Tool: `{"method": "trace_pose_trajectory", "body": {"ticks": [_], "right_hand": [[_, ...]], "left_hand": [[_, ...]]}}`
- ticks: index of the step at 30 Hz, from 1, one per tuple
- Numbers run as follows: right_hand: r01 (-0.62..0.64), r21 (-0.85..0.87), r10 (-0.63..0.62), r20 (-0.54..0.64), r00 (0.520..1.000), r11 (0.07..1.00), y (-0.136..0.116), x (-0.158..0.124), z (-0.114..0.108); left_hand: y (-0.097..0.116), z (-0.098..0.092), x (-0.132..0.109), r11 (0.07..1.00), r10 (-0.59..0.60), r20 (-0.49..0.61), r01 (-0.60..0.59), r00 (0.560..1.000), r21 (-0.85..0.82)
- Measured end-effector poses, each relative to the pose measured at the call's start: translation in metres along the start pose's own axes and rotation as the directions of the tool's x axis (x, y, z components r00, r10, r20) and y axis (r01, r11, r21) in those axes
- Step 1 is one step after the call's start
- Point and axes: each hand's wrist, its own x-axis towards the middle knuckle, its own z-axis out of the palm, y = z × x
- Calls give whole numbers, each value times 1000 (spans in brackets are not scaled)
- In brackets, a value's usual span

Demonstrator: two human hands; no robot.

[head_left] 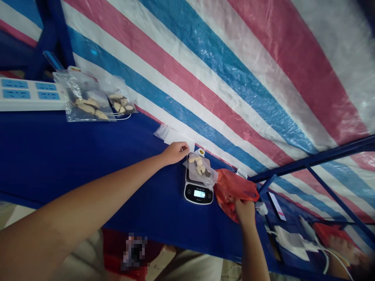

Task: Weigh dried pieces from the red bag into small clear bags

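Observation:
My left hand (176, 152) is closed, its fingers curled together just left of a digital scale (199, 195) with a lit display. Whether anything is in those fingers I cannot make out. On the scale's plate lies a clear plastic bag (209, 178) with several pale, beige pieces (200, 169) in or on it. To the right of the scale, my right hand (245, 210) reaches into a red plastic bag (234, 187), which hides its fingers. A white sheet (175, 137) and a bit of clear plastic lie behind my left hand.
Clear bags with pale pieces (88, 107) sit at the back left beside a power strip (32, 95). A small white container (200, 152) stands behind the scale. Chargers, cables and another person's hand (341, 248) are at the right. Striped sheeting rises behind the blue table (137, 218).

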Motion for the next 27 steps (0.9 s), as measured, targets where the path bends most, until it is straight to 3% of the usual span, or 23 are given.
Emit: {"method": "trace_pose_trajectory", "body": {"ticks": [10,20,22,27], "right_hand": [[-149,170,138,75,988,974,-9,-2,-2],[-293,372,271,111,956,881,-5,0,1],[-296,336,275,109,955,894,-2,2,-2],[-237,31,234,78,969,971,4,2,-13]], "left_hand": [[-1,0,0,1000,8,-5,-8,1000,-6],[-3,0,1,1000,11,-4,-11,1000,2],[-2,0,0,1000,6,-6,-6,1000,5],[0,-1,0,1000,4,-13,-3,1000,10]]}}
